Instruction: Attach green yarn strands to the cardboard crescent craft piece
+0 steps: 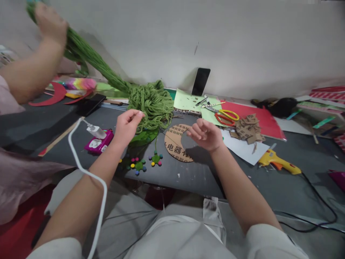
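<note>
My left hand (127, 126) is closed in a pinch at the front left of a heap of green yarn (152, 102). Whatever sits between its fingertips is too fine to make out. Fingers curled, my right hand (206, 133) hovers over the right side of a cardboard crescent (175, 144) with printed characters; its grip is hidden. A faint dark strand crosses the cardboard between my hands. Below them on the table lie green star-shaped pieces (155, 159) with coloured balls at their tips. At upper left, another person's hand (51, 23) grips the yarn's long stretched bundle.
A white cable (101, 212) from a charger on a purple power strip (99, 141) loops over my left forearm. To the right are scissors (226, 116), cardboard scraps (248, 129) and a yellow glue gun (280, 162). A phone (201, 82) leans against the wall.
</note>
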Available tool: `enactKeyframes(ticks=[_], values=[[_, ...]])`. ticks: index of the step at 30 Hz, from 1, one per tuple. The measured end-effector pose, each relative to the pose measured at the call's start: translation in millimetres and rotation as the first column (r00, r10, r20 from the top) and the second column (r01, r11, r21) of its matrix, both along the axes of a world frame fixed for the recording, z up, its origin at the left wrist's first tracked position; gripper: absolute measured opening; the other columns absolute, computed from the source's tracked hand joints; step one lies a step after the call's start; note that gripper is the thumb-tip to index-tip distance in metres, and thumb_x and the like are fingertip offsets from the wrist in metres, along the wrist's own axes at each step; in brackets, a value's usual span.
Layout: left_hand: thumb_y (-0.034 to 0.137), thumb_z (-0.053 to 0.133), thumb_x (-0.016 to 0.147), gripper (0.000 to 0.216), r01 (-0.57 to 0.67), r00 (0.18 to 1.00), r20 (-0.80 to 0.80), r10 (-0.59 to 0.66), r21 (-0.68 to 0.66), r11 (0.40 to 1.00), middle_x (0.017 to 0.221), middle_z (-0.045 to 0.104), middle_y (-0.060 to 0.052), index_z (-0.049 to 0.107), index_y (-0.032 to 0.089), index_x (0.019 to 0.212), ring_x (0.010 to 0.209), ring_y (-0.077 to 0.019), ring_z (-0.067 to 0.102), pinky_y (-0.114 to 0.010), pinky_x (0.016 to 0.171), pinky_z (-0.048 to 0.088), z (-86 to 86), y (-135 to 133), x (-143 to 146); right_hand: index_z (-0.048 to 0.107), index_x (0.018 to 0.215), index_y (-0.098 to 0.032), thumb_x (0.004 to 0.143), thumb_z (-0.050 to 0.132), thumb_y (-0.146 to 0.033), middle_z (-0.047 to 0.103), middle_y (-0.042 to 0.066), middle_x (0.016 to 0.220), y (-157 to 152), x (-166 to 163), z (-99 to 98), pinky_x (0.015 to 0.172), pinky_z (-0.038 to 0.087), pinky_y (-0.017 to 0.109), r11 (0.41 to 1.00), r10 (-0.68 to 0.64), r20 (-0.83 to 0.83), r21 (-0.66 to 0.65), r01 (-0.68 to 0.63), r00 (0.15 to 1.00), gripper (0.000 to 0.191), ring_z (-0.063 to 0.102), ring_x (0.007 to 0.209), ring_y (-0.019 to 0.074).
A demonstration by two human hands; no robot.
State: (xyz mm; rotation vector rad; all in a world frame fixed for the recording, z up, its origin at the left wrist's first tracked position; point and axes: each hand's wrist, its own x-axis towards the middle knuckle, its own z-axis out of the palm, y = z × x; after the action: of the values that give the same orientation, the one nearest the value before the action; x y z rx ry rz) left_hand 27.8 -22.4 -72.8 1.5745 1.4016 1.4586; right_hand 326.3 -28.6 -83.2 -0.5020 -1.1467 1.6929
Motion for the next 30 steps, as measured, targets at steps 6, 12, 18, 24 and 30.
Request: enactKeyframes(ticks=[6,12,18,24,30], values=[[0.039,0.07,0.087,0.024,0.027,0.925,0.376,-0.052,0.072,0.997,0.046,0.04,0.008,0.059,0.02,0.079,0.038,-0.0073,0.033,-0.021,0.039,0.025,19.1,6.8,-8.5,0.049,0.063,-0.023,0.083,0.076,-0.056,0.021,-0.009,0.045,22.3,24.5,7.8,0.052,0.037,0.026,0.947,-0.311,0.075,-0.059,0.315,0.947,0.047,0.016,0.044,0.0096],[0.033,0.068,0.092,0.021,-0.046,0.904,0.418,-0.088,0.301,0.952,0.05,0.043,0.007,0.056,0.02,0.08,0.042,-0.0072,0.037,-0.022,0.043,0.028,68.2,38.1,-8.2,0.044,0.067,-0.024,0.089,0.062,-0.067,0.021,-0.009,0.045,32.2,50.6,25.0,0.041,0.018,0.025,0.863,-0.504,0.127,0.113,0.492,0.855,0.052,0.016,0.04,0.0096],[0.057,0.072,0.085,0.044,0.212,0.799,-0.594,-0.094,0.131,0.968,0.1,0.07,-0.005,0.068,0.021,0.111,0.077,-0.0174,0.065,-0.031,0.073,0.048,43.9,51.3,27.0,0.057,0.069,-0.022,0.092,0.055,-0.067,0.049,0.001,0.057,2.9,82.9,55.3,0.054,0.026,0.029,0.674,-0.739,0.623,0.668,0.316,0.258,0.051,0.042,0.054,0.015],[0.041,0.069,0.088,0.033,0.094,0.15,-0.978,-0.148,-0.135,0.986,0.123,0.065,-0.011,0.072,0.022,0.115,0.113,-0.0316,0.066,-0.04,0.097,0.045,-8.3,72.9,43.2,0.076,0.096,-0.021,0.097,0.049,-0.059,0.073,0.01,0.083,-27.7,99.8,80.3,0.056,0.031,0.029,0.883,-0.467,0.795,0.444,-0.153,-0.387,0.047,0.06,0.067,0.0217],[0.015,0.048,0.091,0.033,-0.151,0.218,-0.976,-0.003,-0.037,0.988,0.126,0.06,-0.015,0.067,0.02,0.118,0.105,-0.0326,0.069,-0.041,0.081,0.052,-13.2,131.6,25.3,0.076,0.074,-0.02,0.095,0.061,-0.056,0.064,0.004,0.059,-52.8,126.0,84.2,0.049,0.037,0.027,0.864,-0.271,0.875,0.405,-0.3,0.4,0.045,0.052,0.05,0.0119]])
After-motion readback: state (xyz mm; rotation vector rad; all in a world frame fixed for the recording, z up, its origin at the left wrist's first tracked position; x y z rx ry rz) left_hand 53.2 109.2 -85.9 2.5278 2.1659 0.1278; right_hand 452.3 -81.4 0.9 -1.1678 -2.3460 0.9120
